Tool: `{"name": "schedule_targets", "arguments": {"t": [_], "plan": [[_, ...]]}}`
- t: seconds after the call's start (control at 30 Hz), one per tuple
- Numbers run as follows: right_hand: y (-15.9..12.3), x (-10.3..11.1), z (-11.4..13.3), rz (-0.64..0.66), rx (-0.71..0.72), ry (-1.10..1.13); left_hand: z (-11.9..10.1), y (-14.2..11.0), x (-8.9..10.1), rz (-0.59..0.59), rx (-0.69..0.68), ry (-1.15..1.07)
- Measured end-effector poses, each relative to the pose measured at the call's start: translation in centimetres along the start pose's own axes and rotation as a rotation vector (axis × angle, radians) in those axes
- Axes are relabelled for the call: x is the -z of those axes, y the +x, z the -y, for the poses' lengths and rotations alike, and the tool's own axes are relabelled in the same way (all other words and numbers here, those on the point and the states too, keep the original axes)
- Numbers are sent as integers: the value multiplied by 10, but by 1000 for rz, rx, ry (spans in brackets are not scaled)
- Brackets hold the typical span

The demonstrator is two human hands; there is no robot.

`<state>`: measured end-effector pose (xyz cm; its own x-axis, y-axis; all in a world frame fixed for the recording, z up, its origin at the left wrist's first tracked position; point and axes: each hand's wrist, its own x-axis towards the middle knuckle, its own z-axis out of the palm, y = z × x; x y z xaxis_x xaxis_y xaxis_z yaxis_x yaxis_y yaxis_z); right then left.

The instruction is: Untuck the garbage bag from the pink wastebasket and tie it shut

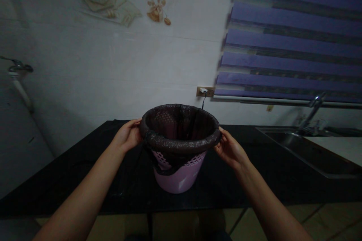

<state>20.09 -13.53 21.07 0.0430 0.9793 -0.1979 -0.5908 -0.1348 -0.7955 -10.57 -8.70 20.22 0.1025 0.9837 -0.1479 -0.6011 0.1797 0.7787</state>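
Note:
A pink plastic trash can (pixel 178 180) with a band of small holes stands upright on the black countertop. A dark bin liner (pixel 181 144) lines its inside and is folded over the rim all round, with a loose part hanging down the front left. My left hand (pixel 128 134) grips the lined rim at the left, thumb on top and fingers partly hidden behind the edge. On the opposite side, my right hand (pixel 229 147) holds the rim in the same way, its fingers curled beneath the fold.
The black countertop (pixel 118 180) runs below a tiled wall. A sink (pixel 305 154) with a faucet (pixel 311 113) lies to the right. Behind the can, a plugged-in cord hangs from a wall socket (pixel 205 91). Purple blinds (pixel 288 56) cover the window; a tap (pixel 19 67) is at far left.

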Motion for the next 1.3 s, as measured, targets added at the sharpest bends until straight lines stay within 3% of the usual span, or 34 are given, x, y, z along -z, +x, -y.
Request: {"name": "schedule_targets", "arguments": {"t": [0.8,1.3], "plan": [[-6,1,-5,12,3,-25,-2,12,-2,-59,-19,-15],[-7,2,-8,51,19,-39,-2,25,5,-34,-25,17]]}}
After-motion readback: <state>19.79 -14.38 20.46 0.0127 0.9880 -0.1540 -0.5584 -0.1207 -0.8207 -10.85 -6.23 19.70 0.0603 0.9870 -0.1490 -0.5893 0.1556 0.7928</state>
